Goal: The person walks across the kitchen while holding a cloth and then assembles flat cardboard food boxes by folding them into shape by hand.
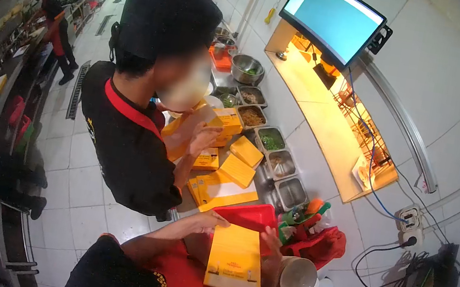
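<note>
A yellow cardboard food box (236, 260) with red and dark print is held up in front of my red apron. My left hand (208, 222) grips its upper left corner, fingers closed on the edge. Along the right edge is my right hand (270, 246), its fingers against the cardboard and slightly blurred. Just beyond the box lies a red tray (248, 215) on the counter. Farther up are flat yellow cardboard pieces (226, 192) and folded yellow boxes (238, 170). A co-worker (143, 80) in black stands at the left, hands on another yellow carton (187, 127).
Metal food pans (271, 140) line the wall side of the counter, with a steel bowl (248, 70) behind. A utensil holder (297, 219), a red cloth or bag (322, 248) and stacked containers (297, 277) stand at my right. A monitor (333, 18) hangs above the serving window (323, 113).
</note>
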Motion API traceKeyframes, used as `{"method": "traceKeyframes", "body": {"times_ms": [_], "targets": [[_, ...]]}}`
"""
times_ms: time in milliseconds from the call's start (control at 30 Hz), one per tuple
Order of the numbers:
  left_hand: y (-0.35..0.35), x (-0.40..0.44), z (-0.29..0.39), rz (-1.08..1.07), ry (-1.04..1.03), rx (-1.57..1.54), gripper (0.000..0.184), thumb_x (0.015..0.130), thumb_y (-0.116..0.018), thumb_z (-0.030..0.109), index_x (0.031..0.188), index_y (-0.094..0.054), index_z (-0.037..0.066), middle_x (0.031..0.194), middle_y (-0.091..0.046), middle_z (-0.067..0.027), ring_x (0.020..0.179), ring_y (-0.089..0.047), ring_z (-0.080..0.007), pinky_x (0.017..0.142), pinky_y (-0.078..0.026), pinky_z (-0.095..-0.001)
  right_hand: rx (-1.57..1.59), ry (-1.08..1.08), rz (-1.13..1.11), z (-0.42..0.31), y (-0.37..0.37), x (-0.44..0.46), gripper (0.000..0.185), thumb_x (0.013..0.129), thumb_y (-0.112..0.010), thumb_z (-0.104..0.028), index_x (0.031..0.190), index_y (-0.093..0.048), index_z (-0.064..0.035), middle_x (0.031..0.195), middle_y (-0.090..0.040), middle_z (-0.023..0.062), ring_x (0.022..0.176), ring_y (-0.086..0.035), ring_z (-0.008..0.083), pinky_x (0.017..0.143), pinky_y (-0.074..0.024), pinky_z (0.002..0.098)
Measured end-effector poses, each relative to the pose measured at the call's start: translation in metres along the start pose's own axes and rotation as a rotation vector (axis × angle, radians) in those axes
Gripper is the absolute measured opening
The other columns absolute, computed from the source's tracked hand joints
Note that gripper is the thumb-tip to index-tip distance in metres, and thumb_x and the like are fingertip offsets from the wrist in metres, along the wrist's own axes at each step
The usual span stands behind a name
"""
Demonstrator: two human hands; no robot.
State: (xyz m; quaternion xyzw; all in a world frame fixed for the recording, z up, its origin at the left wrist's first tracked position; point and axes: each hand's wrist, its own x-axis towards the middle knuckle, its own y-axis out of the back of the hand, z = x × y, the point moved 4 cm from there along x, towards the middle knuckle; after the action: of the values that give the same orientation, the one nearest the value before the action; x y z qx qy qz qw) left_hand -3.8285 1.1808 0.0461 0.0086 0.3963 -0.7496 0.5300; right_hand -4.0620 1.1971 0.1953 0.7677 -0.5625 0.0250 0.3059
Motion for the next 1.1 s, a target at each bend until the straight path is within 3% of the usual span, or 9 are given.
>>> {"method": "traceKeyframes", "body": {"times_ms": [100, 167, 300, 367, 467, 500, 733, 867, 1100], "targets": [[-0.012, -0.003, -0.006, 0.031, 0.041, 0.005, 0.033, 0.101, -0.061, 0.029, 0.113, -0.069, -0.001, 0.101, -0.072, -0.0051, 0.086, -0.069, -0.0111, 0.075, -0.057, -0.026, -0.196, 0.23, -0.182, 0.04, 0.006, -0.011, 0.04, 0.084, -0.072, -0.015, 0.121, -0.064, -0.0033, 0.132, -0.06, 0.0166, 0.128, -0.053, 0.0345, 0.108, -0.0412, 0.0439], [-0.024, -0.012, 0.003, 0.013, 0.015, 0.311, 0.044, 0.104, -0.053, 0.043, 0.112, -0.07, 0.003, 0.096, -0.069, 0.0002, 0.086, -0.063, -0.0094, 0.074, -0.053, -0.0269, 0.314, 0.055, -0.393, 0.043, 0.005, -0.011, 0.029, 0.09, -0.068, -0.018, 0.115, -0.067, -0.0035, 0.121, -0.066, 0.0158, 0.117, -0.06, 0.0324, 0.098, -0.046, 0.0415], [-0.033, -0.011, 0.03, -0.293, -0.415, 0.286, 0.055, 0.103, -0.046, 0.054, 0.126, -0.061, 0.006, 0.106, -0.064, 0.0035, 0.095, -0.056, -0.0075, 0.081, -0.047, -0.0274, -0.095, -0.337, 0.042, 0.032, 0.01, -0.033, 0.027, 0.096, -0.058, -0.013, 0.117, -0.058, 0.0031, 0.098, -0.068, 0.0148, 0.085, -0.064, 0.0276, 0.079, -0.0499, 0.039], [-0.054, -0.045, 0.048, -0.161, -0.179, 0.131, 0.049, 0.105, -0.05, 0.043, 0.135, -0.053, 0.005, 0.116, -0.063, 0.0018, 0.101, -0.056, -0.0054, 0.084, -0.047, -0.0253, -0.19, -0.28, 0.122, 0.04, 0.008, -0.038, 0.026, 0.097, -0.057, -0.013, 0.118, -0.058, 0.0029, 0.099, -0.067, 0.013, 0.087, -0.063, 0.0256, 0.079, -0.0496, 0.0374], [-0.086, -0.063, 0.073, -0.213, -0.481, 0.583, 0.044, 0.1, -0.06, 0.013, 0.141, -0.047, 0.003, 0.127, -0.063, -0.0017, 0.111, -0.059, -0.0088, 0.09, -0.049, -0.0262, -0.042, -0.382, 0.084, 0.02, 0.006, -0.026, 0.027, 0.098, -0.056, -0.013, 0.12, -0.057, 0.0029, 0.103, -0.066, 0.0126, 0.092, -0.063, 0.0249, 0.083, -0.0486, 0.0367], [-0.082, -0.054, 0.063, -0.212, -0.559, 0.425, 0.04, 0.1, -0.062, 0.017, 0.137, -0.052, 0.006, 0.112, -0.066, 0.0028, 0.095, -0.061, -0.0059, 0.08, -0.05, -0.0238, 0.21, -0.509, -0.02, 0.015, 0.002, -0.02, 0.029, 0.098, -0.057, -0.013, 0.122, -0.056, 0.003, 0.107, -0.066, 0.0139, 0.096, -0.062, 0.0262, 0.087, -0.048, 0.0376], [-0.083, -0.063, 0.063, -0.238, -0.598, 0.286, 0.06, 0.094, -0.067, 0.004, 0.147, -0.039, 0.005, 0.131, -0.061, -0.0043, 0.115, -0.06, -0.0125, 0.094, -0.048, -0.027, 0.77, -0.602, 0.051, -0.006, -0.012, -0.021, 0.032, 0.102, -0.054, -0.018, 0.129, -0.053, -0.0006, 0.112, -0.065, 0.004, 0.097, -0.061, 0.0136, 0.086, -0.0494, 0.0318], [-0.093, -0.083, 0.075, -0.228, -0.322, 0.413, 0.056, 0.094, -0.068, 0.005, 0.145, -0.043, 0.003, 0.13, -0.063, -0.0029, 0.114, -0.06, -0.0111, 0.096, -0.048, -0.0266, 0.645, -0.672, -0.03, 0.027, -0.01, -0.039, 0.034, 0.102, -0.056, -0.02, 0.13, -0.053, -0.0013, 0.114, -0.063, 0.0028, 0.099, -0.06, 0.0132, 0.086, -0.0489, 0.032], [-0.063, -0.041, 0.041, -0.191, -0.477, 0.427, 0.04, 0.094, -0.068, 0.009, 0.132, -0.057, 0.003, 0.123, -0.066, -0.0029, 0.112, -0.06, -0.0098, 0.095, -0.048, -0.0277, 0.447, -0.465, -0.015, 0.027, -0.005, -0.029, 0.028, 0.1, -0.058, -0.021, 0.12, -0.06, -0.0009, 0.106, -0.065, 0.0023, 0.096, -0.058, 0.013, 0.085, -0.0486, 0.0333]]}}
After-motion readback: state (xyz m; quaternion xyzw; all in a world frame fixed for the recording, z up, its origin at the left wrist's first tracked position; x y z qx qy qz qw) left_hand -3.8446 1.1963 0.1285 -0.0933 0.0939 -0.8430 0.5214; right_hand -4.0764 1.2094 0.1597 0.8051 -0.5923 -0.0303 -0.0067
